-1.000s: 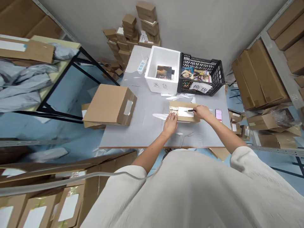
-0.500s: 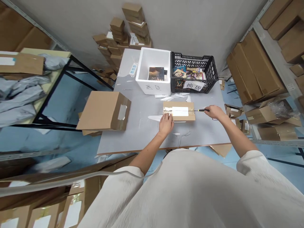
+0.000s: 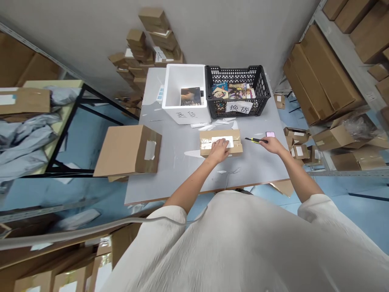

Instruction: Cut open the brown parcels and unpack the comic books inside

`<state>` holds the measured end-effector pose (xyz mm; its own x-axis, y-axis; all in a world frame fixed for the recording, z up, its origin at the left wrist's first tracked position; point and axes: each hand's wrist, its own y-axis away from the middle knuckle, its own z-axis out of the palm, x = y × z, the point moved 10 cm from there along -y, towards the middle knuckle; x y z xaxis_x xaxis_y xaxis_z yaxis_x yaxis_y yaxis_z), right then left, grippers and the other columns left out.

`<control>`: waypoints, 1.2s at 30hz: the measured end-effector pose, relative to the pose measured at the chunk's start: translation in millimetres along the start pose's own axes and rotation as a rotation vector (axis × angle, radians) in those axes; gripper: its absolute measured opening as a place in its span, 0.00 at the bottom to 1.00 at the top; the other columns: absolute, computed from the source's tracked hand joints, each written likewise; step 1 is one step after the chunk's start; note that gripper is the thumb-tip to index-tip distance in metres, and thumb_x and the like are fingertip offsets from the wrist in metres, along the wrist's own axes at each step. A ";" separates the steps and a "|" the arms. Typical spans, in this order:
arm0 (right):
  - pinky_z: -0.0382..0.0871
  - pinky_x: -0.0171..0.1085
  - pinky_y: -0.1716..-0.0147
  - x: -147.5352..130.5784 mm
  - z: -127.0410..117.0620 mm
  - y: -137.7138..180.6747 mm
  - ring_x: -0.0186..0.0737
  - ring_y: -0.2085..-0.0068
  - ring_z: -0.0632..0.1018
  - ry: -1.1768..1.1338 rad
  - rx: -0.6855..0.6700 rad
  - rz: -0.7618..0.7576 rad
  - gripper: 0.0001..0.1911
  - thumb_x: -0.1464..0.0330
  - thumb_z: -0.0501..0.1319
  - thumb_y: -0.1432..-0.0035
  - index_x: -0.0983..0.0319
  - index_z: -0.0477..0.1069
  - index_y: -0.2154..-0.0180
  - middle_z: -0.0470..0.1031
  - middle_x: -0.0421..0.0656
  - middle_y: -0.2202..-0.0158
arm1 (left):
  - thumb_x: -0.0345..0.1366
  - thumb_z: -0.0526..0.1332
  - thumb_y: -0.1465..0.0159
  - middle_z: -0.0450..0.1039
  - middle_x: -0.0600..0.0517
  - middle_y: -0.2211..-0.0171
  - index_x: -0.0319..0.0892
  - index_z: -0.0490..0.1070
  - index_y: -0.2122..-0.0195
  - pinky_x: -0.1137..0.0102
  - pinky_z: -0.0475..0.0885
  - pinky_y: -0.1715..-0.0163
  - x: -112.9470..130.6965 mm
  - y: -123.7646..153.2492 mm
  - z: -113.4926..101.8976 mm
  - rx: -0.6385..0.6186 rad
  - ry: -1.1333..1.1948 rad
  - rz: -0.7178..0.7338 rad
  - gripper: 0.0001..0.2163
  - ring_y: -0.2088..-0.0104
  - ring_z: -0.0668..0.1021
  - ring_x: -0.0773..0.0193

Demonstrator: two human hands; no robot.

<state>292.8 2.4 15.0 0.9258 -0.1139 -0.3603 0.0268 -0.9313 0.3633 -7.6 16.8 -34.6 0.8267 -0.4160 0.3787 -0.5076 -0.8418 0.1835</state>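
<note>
A flat cardboard parcel (image 3: 235, 140) with a white label and tape across its top lies in the middle of the grey table (image 3: 182, 170). My left hand (image 3: 219, 148) rests on its top, fingers curled over the label. My right hand (image 3: 271, 144) is to the right of the parcel, closed on a small yellow and black cutter (image 3: 254, 140) whose tip points left, a short way off the parcel's right end.
A white foam box (image 3: 185, 97) and a black crate (image 3: 238, 87) holding books stand at the table's far edge. A larger cardboard box (image 3: 127, 150) overhangs the left edge. A pink phone (image 3: 270, 134) lies by my right hand. Stacked cartons line shelves at right.
My right hand drew the cutter rightward along the parcel's top and off its right end. My left hand moved from the parcel's left end onto the label.
</note>
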 end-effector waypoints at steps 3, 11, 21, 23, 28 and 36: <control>0.73 0.37 0.57 3.7 8.5 -0.8 0.45 0.58 0.84 -0.117 0.004 0.016 0.21 0.57 0.58 0.23 0.62 0.85 0.47 0.89 0.48 0.56 | 0.40 0.64 0.27 0.67 0.37 0.25 0.46 0.67 0.24 0.45 0.64 0.25 8.1 -13.3 3.2 -0.044 -0.026 0.027 0.30 0.26 0.70 0.38; 0.76 0.35 0.60 8.6 27.7 -8.5 0.41 0.64 0.85 -0.302 -0.061 0.005 0.16 0.57 0.63 0.25 0.61 0.81 0.49 0.88 0.45 0.58 | 0.41 0.69 0.30 0.72 0.35 0.32 0.45 0.70 0.29 0.49 0.70 0.31 4.4 -29.4 15.6 -0.136 -0.091 -0.003 0.29 0.34 0.76 0.37; 0.74 0.34 0.61 -8.8 38.9 -30.9 0.40 0.64 0.84 -0.292 -0.203 -0.140 0.16 0.58 0.62 0.24 0.60 0.83 0.49 0.87 0.43 0.61 | 0.33 0.74 0.35 0.72 0.34 0.34 0.42 0.72 0.34 0.45 0.59 0.23 12.1 -31.2 17.6 -0.137 -0.125 -0.042 0.29 0.31 0.75 0.37; 0.74 0.36 0.59 -13.4 35.5 -34.2 0.43 0.61 0.85 -0.206 -0.223 -0.174 0.17 0.58 0.62 0.24 0.61 0.84 0.47 0.88 0.45 0.58 | 0.33 0.74 0.35 0.71 0.34 0.33 0.42 0.72 0.33 0.44 0.58 0.22 13.8 -27.6 18.7 -0.123 -0.125 -0.042 0.28 0.30 0.75 0.37; 0.73 0.38 0.50 -30.8 19.6 -49.0 0.49 0.49 0.85 0.075 -0.197 -0.269 0.20 0.61 0.63 0.26 0.57 0.86 0.40 0.89 0.48 0.45 | 0.34 0.74 0.34 0.71 0.35 0.32 0.45 0.70 0.32 0.43 0.57 0.21 15.1 -20.5 21.4 -0.100 -0.120 -0.034 0.30 0.30 0.75 0.37; 0.71 0.39 0.52 -49.4 27.2 -69.8 0.49 0.51 0.84 0.179 -0.286 -0.302 0.22 0.64 0.59 0.26 0.51 0.85 0.38 0.89 0.44 0.47 | 0.33 0.74 0.33 0.70 0.35 0.32 0.43 0.70 0.30 0.44 0.56 0.21 14.3 -13.8 20.1 -0.104 -0.108 -0.054 0.30 0.31 0.76 0.39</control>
<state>235.0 63.6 -16.0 0.9105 0.2334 -0.3413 0.3855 -0.7775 0.4969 16.1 15.7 -49.9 0.8718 -0.4106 0.2673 -0.4798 -0.8259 0.2961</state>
